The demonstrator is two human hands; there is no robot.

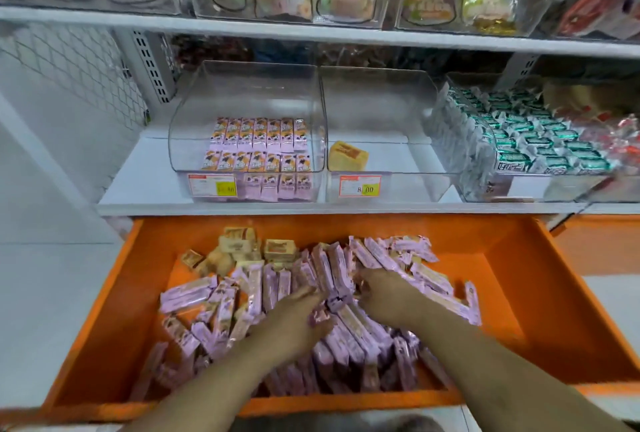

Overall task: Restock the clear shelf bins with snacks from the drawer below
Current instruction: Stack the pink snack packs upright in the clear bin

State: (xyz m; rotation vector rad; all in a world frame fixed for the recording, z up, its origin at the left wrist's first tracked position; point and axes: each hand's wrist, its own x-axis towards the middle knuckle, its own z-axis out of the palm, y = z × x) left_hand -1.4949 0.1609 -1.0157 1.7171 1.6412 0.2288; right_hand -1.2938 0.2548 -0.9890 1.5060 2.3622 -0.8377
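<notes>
Loosely heaped, the purple snack bars (332, 293) fill the middle of the orange drawer (519, 293); the left hand (294, 317) and right hand (388, 296) curl around a bunch between them. Slippery wrappers could spill en route to the half-stocked clear bin (249, 102).
</notes>
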